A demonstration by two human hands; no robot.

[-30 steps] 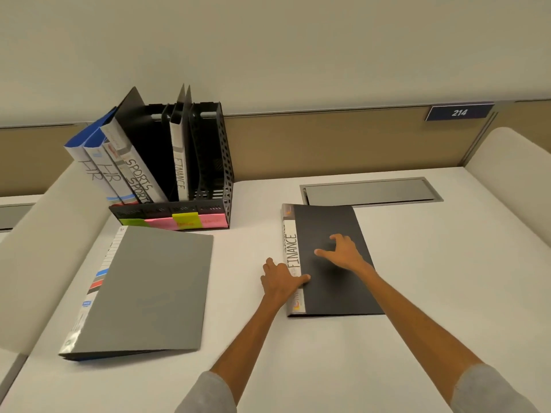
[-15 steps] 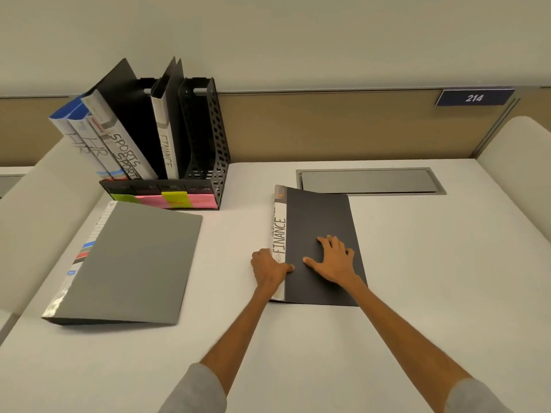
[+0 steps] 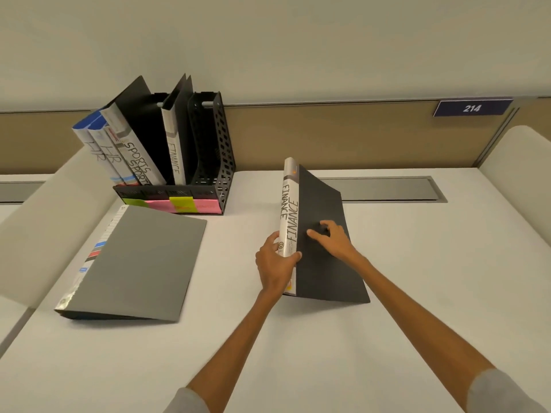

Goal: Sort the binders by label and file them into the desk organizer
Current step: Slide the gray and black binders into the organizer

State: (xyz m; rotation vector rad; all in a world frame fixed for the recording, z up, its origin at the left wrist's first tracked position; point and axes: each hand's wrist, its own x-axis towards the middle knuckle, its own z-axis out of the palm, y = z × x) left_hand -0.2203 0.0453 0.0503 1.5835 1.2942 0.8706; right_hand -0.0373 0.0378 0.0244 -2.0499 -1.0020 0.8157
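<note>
A black binder (image 3: 323, 263) with a white spine marked FINANCE is tilted up on the desk, spine raised, its right edge still on the surface. My left hand (image 3: 275, 263) grips the lower spine. My right hand (image 3: 332, 238) lies on the black cover with fingers spread. A grey binder (image 3: 140, 260) lies flat at the left. The black desk organizer (image 3: 213, 177) at the back left holds two HR binders (image 3: 103, 150), two SPORTS binders (image 3: 138, 160) and one FINANCE binder (image 3: 174, 150); its rightmost slot is empty.
Coloured sticky notes (image 3: 179, 204) line the organizer's front. A metal cable hatch (image 3: 387, 189) is set into the white desk (image 3: 417, 278) behind the binder. Padded dividers (image 3: 518, 186) flank the desk, and a tan partition with a 214 plate (image 3: 471, 108) runs along the back.
The black FINANCE binder, flat on the desk before, now has its spine lifted by my left hand. My right hand stays on the cover. The camera view has shifted.
</note>
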